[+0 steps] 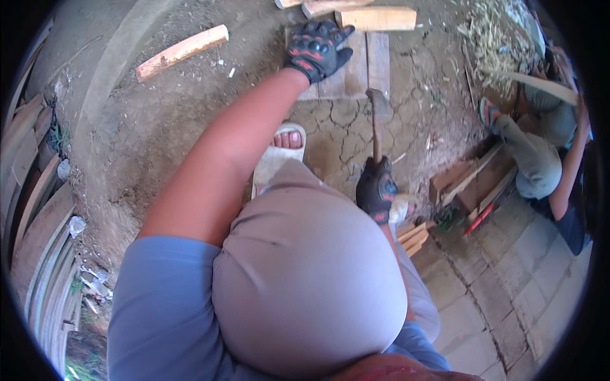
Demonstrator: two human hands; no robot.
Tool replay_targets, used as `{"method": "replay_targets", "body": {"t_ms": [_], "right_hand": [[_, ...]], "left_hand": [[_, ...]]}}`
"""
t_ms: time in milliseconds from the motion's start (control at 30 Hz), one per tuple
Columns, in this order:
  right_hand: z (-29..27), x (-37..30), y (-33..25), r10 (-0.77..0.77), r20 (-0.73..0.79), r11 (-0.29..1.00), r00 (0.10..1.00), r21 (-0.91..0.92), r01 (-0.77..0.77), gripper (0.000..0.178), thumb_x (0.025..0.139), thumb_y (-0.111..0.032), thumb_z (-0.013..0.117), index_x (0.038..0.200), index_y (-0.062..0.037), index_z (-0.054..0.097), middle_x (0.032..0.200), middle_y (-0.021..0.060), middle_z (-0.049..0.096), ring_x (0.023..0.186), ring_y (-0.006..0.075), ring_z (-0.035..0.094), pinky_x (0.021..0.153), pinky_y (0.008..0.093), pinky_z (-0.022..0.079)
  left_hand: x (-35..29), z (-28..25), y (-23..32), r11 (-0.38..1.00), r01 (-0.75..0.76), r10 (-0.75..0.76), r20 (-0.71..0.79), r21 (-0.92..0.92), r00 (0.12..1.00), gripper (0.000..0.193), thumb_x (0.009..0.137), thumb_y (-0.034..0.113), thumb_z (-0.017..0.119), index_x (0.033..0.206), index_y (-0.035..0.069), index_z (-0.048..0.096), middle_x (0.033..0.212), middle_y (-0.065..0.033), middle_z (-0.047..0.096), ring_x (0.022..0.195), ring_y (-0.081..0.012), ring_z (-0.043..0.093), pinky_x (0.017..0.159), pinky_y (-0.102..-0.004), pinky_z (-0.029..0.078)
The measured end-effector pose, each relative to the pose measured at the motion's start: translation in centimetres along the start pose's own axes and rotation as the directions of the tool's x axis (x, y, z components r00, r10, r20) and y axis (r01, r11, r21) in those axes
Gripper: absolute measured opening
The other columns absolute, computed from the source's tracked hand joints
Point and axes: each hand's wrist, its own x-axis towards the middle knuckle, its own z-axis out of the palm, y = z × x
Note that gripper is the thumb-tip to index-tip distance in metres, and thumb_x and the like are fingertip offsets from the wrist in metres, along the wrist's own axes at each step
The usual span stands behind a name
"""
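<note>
My left hand (316, 52), in a black glove with red trim, reaches forward palm down above a low board of grey planks (377, 66). Its thumb and forefinger stretch out to the right, close to a pale wood block (375, 19) at the board's far edge, and nothing shows in its grip. A matching glove covers my right hand (377, 190), which is closed round the handle of a hooked tool (377, 117). That tool has a brown shaft and a curved grey head pointing forward, just off the board's near right corner.
A cut wood piece (182, 52) lies on the cracked dirt at left. Stacked planks (41, 247) line the left side. At right, a co-worker (540, 159) crouches holding a pale wood strip (544, 86), near wood shavings (486, 47), a wooden trough (473, 181) and a red-handled object (479, 219).
</note>
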Motion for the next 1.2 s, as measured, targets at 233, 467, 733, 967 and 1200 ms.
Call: {"method": "replay_targets", "body": {"t_ms": [233, 467, 733, 967, 1200], "right_hand": [[-1.3, -0.7, 0.4, -0.224, -0.189, 0.971, 0.956, 0.042, 0.236, 0.018, 0.105, -0.021, 0.063, 0.114, -0.005, 0.064, 0.086, 0.0241, 0.07, 0.075, 0.046, 0.069, 0.064, 0.0536, 0.053], [-4.5, -2.1, -1.7, -0.046, 0.0, 0.992, 0.999, 0.116, 0.046, 0.02, 0.103, -0.023, 0.064, 0.112, -0.0052, 0.064, 0.088, 0.0244, 0.07, 0.079, 0.0449, 0.07, 0.067, 0.0547, 0.055], [-2.4, 1.9, -1.6, 0.006, 0.045, 0.991, 0.999, 0.132, -0.012, 0.027, 0.107, -0.03, 0.061, 0.116, -0.0041, 0.063, 0.084, 0.0244, 0.069, 0.077, 0.0474, 0.07, 0.066, 0.0556, 0.052], [0.1, -0.6, 1.9, -0.033, 0.014, 0.994, 0.999, 0.102, 0.032, 0.028, 0.108, -0.031, 0.059, 0.116, -0.0036, 0.062, 0.088, 0.0258, 0.07, 0.082, 0.0493, 0.071, 0.069, 0.0558, 0.054], [-5.5, 0.0, -3.2, -0.095, -0.279, 0.96, 0.956, 0.228, 0.162, 0.028, 0.109, -0.033, 0.056, 0.111, -0.0054, 0.061, 0.087, 0.0268, 0.07, 0.079, 0.0477, 0.071, 0.067, 0.056, 0.052]], "left_hand": [[-0.5, 0.3, -0.2, 1.0, 0.014, -0.014, -0.013, 0.008, 1.0, 0.063, 0.103, 0.062, 0.05, 0.159, 0.034, 0.052, 0.153, -0.0088, 0.059, 0.141, -0.0341, 0.055, 0.121, -0.0531, 0.038], [-0.3, -0.1, -0.2, 0.999, 0.02, -0.02, -0.027, 0.029, 0.999, 0.06, 0.104, 0.059, 0.051, 0.159, 0.034, 0.052, 0.152, -0.0087, 0.059, 0.141, -0.0347, 0.055, 0.119, -0.0542, 0.04], [0.3, 0.9, -1.2, 0.999, 0.005, 0.0, -0.128, 0.045, 0.992, 0.056, 0.106, 0.054, 0.05, 0.158, 0.032, 0.053, 0.151, -0.009, 0.06, 0.139, -0.0331, 0.057, 0.118, -0.055, 0.041], [-0.1, -0.2, 0.1, 1.0, -0.013, 0.015, -0.091, 0.024, 0.996, 0.053, 0.106, 0.05, 0.051, 0.154, 0.029, 0.058, 0.146, -0.0087, 0.063, 0.135, -0.0308, 0.059, 0.116, -0.0521, 0.043], [0.0, 0.8, -1.6, 1.0, 0.003, -0.001, -0.091, 0.025, 0.996, 0.055, 0.106, 0.051, 0.052, 0.156, 0.03, 0.056, 0.144, -0.0079, 0.063, 0.132, -0.0308, 0.06, 0.113, -0.055, 0.045]]}}
